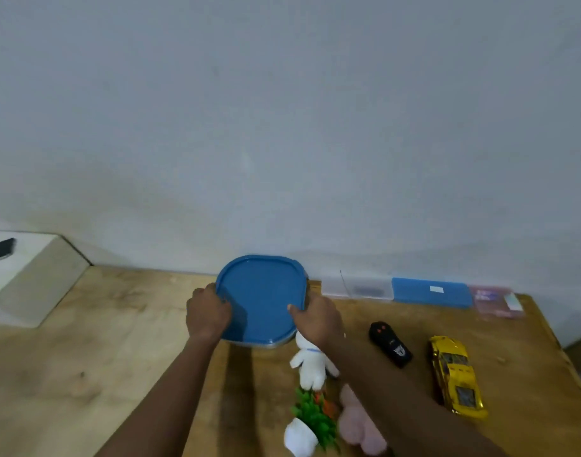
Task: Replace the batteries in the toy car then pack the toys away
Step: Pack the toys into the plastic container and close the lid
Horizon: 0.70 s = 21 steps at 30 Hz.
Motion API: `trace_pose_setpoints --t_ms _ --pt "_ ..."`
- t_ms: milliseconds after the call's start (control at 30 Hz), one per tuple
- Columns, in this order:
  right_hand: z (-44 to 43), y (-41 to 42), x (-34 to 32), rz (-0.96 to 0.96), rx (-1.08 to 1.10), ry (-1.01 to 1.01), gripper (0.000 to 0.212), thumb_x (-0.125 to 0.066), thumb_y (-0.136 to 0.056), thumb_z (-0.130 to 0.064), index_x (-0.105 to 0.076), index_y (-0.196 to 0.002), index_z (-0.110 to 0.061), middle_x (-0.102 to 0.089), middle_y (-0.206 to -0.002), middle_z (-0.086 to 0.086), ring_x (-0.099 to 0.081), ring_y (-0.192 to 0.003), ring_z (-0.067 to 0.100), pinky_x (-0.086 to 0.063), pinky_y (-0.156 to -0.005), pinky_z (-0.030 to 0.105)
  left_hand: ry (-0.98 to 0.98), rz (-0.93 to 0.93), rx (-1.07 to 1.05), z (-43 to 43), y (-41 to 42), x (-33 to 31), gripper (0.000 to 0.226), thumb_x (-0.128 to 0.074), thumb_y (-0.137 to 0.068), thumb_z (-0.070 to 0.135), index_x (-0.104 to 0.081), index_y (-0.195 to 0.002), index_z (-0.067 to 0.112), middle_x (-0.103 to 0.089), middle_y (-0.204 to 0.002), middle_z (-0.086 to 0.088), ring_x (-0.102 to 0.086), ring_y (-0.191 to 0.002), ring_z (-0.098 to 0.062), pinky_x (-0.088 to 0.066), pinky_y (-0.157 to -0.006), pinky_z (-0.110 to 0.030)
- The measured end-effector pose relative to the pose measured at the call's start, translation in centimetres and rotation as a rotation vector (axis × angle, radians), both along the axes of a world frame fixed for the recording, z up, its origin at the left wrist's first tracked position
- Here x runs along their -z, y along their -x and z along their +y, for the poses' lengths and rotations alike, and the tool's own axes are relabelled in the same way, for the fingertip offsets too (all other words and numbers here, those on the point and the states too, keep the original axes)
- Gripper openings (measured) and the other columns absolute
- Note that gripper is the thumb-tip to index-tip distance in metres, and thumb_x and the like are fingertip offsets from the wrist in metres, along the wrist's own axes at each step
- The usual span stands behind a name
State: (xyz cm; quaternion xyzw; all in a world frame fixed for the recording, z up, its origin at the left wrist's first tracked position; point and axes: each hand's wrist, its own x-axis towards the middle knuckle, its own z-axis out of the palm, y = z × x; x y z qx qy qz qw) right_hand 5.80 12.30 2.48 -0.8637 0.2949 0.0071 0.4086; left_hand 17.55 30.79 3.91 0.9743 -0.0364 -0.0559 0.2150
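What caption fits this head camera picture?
The left hand and right hand grip the blue lid, yellow car and remote lying nearby.

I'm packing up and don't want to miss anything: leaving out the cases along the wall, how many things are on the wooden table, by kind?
Soft toys: 2, a white soft toy and a pink soft toy
Toy cars: 1, the yellow toy car
Remote controls: 1, the black remote control
Potted plants: 1, the small potted plant
Boxes: 1, the blue-lidded box
Total: 6
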Motion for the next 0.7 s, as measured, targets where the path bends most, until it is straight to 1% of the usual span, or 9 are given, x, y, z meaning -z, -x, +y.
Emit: trace_pose_setpoints --t_ms 67,100,167,233,333,433,500,600,700 --pt "0.5 -1.9 3.1 0.017 0.045 0.018 0.062 -0.046 -0.071 -0.068 -0.065 -0.102 -0.018 -0.068 -0.095 0.004 -0.065 -0.089 0.024 -0.057 -0.08 0.04 -0.039 0.059 0.001 1.6 -1.5 0.6 0.033 -0.052 -0.097 0.019 -0.054 -0.122 -0.003 -0.054 -0.121 -0.025 -0.059 -0.106 -0.043 -0.051 -0.086 -0.046" --pt "1.0 -2.4 3.5 0.024 0.068 0.023 0.056 -0.048 -0.072 -0.062 -0.064 -0.096 -0.014 -0.067 -0.091 0.005 -0.065 -0.087 0.024 -0.058 -0.076 0.041 -0.038 0.077 0.01 2.1 -2.1 1.0 0.03 -0.053 -0.098 0.019 -0.055 -0.118 -0.004 -0.055 -0.119 -0.025 -0.059 -0.104 -0.041 -0.05 -0.083 -0.044" --pt "2.3 -2.1 1.4 0.035 0.147 0.027 0.025 -0.057 -0.079 -0.033 -0.06 -0.086 -0.009 -0.063 -0.082 0.004 -0.063 -0.079 0.021 -0.057 -0.066 0.037 -0.023 0.106 0.033 2.8 -3.0 1.5 0.023 -0.057 -0.096 0.018 -0.062 -0.106 -0.002 -0.064 -0.108 -0.021 -0.063 -0.094 -0.036 -0.051 -0.074 -0.039" --pt "2.9 -2.0 0.6 0.055 0.204 0.026 0.004 -0.055 -0.083 -0.009 -0.058 -0.086 -0.01 -0.054 -0.075 -0.002 -0.054 -0.069 0.012 -0.046 -0.053 0.023 0.001 0.124 0.033 3.4 -3.7 2.0 0.016 -0.06 -0.091 0.013 -0.068 -0.096 0.0 -0.069 -0.094 -0.016 -0.065 -0.083 -0.032 -0.055 -0.069 -0.038" --pt "3.2 -2.2 0.8 0.03 0.234 0.062 0.016 -0.053 -0.083 -0.004 -0.06 -0.095 -0.012 -0.052 -0.074 -0.005 -0.048 -0.068 0.01 -0.033 -0.05 0.014 0.042 0.135 0.028 3.7 -4.4 2.1 0.01 -0.062 -0.085 0.009 -0.066 -0.085 0.001 -0.069 -0.087 -0.014 -0.065 -0.077 -0.032 -0.051 -0.062 -0.035" --pt "3.1 -2.4 1.2 0.04 0.263 0.062 0.016 -0.055 -0.084 -0.009 -0.061 -0.097 -0.016 -0.059 -0.08 -0.002 -0.059 -0.076 0.017 -0.043 -0.054 0.019 0.091 0.209 0.021 3.8 -5.0 1.8 0.012 -0.069 -0.078 0.011 -0.066 -0.078 0.0 -0.067 -0.077 -0.012 -0.062 -0.067 -0.025 -0.045 -0.053 -0.029" --pt "3.3 -2.6 1.1 0.05 0.284 0.037 0.023 -0.056 -0.084 -0.011 -0.063 -0.104 -0.018 -0.063 -0.085 -0.001 -0.061 -0.079 0.018 -0.043 -0.053 0.02 0.123 0.253 0.008 4.0 -5.5 1.6 0.016 -0.073 -0.076 0.015 -0.069 -0.078 0.0 -0.067 -0.072 -0.01 -0.061 -0.062 -0.021 -0.043 -0.049 -0.026" --pt "3.1 -2.8 0.9 0.064 0.326 -0.025 0.039 -0.06 -0.083 -0.013 -0.064 -0.121 -0.018 -0.067 -0.099 0.001 -0.062 -0.087 0.017 -0.038 -0.052 0.016 0.194 0.283 -0.008 4.3 -5.9 1.8 0.021 -0.076 -0.077 0.021 -0.072 -0.077 0.0 -0.07 -0.071 -0.011 -0.062 -0.062 -0.02 -0.045 -0.052 -0.027" --pt "2.8 -3.0 0.9 0.1 0.396 -0.106 0.059 -0.066 -0.081 -0.017 -0.052 -0.139 -0.016 -0.063 -0.127 0.008 -0.063 -0.105 0.023 -0.053 -0.069 0.024 0.262 0.293 -0.031 4.6 -6.0 2.3 0.025 -0.079 -0.081 0.026 -0.065 -0.079 0.005 -0.07 -0.079 -0.011 -0.064 -0.071 -0.023 -0.052 -0.062 -0.033"
